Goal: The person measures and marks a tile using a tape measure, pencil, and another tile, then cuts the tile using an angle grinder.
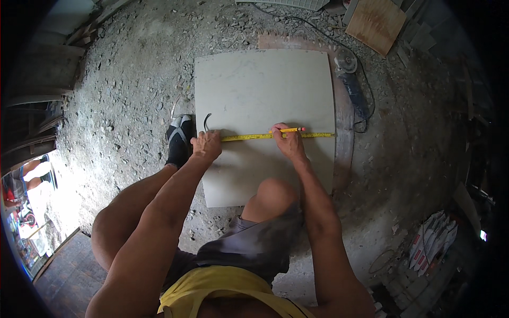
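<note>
A pale grey board (262, 85) lies flat beneath both of my hands. A yellow tape measure (249, 137) is stretched across it to the right edge. My left hand (207, 144) is closed on the tape measure at the board's left edge, with a black strap (206, 121) looping up beside it; the case is hidden. My right hand (288, 139) grips a yellow pencil (295, 129) just over the tape, its pink eraser to the right. My left foot (178, 139), in a sandal, is planted left of the board; my bent right knee (273, 196) rests over its lower part.
An angle grinder (351, 87) with a cord lies right of the board, on a weathered panel (343, 159). Plywood (375, 24) is at the upper right, and white bundled items (432, 238) at the lower right. Another person's legs (33, 175) show in the bright opening at left.
</note>
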Motion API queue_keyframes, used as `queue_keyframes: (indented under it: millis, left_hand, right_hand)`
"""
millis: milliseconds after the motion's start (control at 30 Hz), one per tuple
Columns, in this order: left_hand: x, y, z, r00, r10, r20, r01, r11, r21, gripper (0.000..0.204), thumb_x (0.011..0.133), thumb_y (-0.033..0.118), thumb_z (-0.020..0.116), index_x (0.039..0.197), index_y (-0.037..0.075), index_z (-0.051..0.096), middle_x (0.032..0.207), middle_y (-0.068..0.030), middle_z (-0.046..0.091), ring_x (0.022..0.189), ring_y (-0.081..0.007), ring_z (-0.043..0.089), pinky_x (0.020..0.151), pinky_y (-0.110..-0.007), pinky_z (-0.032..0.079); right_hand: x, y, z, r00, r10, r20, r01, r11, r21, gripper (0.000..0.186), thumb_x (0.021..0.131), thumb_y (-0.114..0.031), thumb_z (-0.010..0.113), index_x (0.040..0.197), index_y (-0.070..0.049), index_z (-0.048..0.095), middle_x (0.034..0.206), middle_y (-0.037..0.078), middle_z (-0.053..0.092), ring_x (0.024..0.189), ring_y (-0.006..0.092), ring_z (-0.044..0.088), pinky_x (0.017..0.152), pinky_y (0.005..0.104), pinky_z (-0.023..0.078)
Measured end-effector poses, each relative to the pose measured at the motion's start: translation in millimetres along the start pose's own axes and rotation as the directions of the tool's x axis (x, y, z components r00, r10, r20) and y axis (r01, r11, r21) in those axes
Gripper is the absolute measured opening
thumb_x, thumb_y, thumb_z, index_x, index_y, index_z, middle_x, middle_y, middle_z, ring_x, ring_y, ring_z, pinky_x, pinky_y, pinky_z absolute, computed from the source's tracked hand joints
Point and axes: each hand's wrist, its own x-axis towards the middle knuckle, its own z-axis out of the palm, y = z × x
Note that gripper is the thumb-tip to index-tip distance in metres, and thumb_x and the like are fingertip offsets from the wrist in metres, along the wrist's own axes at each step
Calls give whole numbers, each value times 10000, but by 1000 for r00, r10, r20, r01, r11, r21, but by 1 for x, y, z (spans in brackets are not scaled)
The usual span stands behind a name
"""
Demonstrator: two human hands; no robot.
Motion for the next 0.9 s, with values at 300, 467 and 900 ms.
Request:
queue_keyframes:
  millis: [300, 467, 900]
  left_hand:
    - [0, 2, -1, 1000, -12, 1, 12, 1000, 8, 268, 951, 231, 497, 1142, 111, 641, 1191, -116, 676, 1154, -343, 603, 907, -582, 466]
    - [-2, 2, -1, 1000, -5, -17, 4, 1000, -12, 258, 954, 224, 495, 1132, 109, 642, 1186, -117, 677, 1155, -341, 602, 912, -584, 462]
    - [1, 4, -3, 999, -26, 36, 26, 1000, -8, 283, 944, 173, 517, 1191, 127, 648, 1184, -116, 665, 1182, -320, 587, 910, -603, 445]
  right_hand:
    - [-1, -1, 1, 1000, -20, -8, 20, 1000, -15, 251, 936, -294, 591, 983, -71, 695, 883, 138, 719, 822, 354, 681, 753, 423, 537]
    - [-2, 0, -1, 999, -7, -36, 9, 998, 55, 253, 932, -289, 578, 974, -69, 696, 862, 133, 708, 806, 334, 673, 749, 409, 530]
    - [1, 3, -11, 999, 53, -11, -52, 997, 60, 248, 931, -289, 587, 972, -65, 687, 803, 118, 682, 741, 289, 652, 724, 393, 523]
